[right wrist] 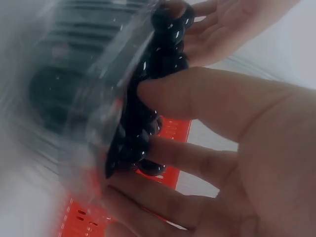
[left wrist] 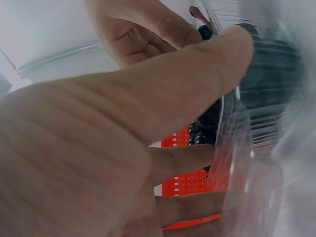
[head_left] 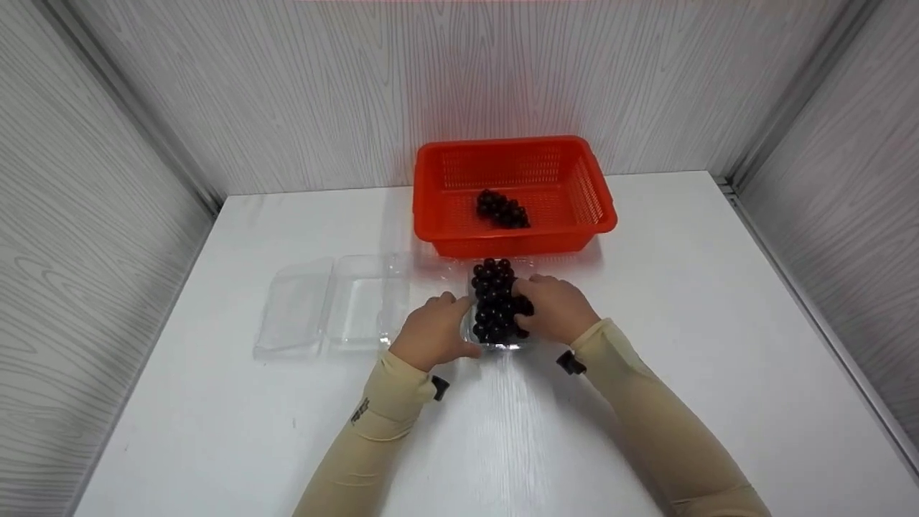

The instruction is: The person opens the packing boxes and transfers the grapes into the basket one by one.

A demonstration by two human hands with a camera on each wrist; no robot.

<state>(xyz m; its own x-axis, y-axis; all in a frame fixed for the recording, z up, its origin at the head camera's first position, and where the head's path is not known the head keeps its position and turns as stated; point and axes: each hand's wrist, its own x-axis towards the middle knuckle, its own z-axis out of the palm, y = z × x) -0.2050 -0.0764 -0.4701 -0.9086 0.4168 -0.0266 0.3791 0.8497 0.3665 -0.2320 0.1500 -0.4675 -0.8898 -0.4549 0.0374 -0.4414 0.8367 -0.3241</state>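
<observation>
A bunch of dark grapes (head_left: 494, 298) lies in a clear plastic box (left wrist: 237, 163) in front of me. My right hand (head_left: 558, 309) grips the bunch from the right, thumb and fingers on the dark grapes (right wrist: 170, 34) in the right wrist view. From the left, my left hand (head_left: 434, 332) holds the box's side, its thumb (left wrist: 212, 64) across the upper edge and its other fingers along the wall. Most of the box is hidden under the grapes and hands in the head view.
Behind the hands, against the back wall, stands a red plastic basket (head_left: 513, 243) with another bunch of dark grapes (head_left: 502, 210) inside. To the left, an opened clear plastic box (head_left: 359, 309) lies with its lid (head_left: 293, 312) folded out on the white table (head_left: 237, 431).
</observation>
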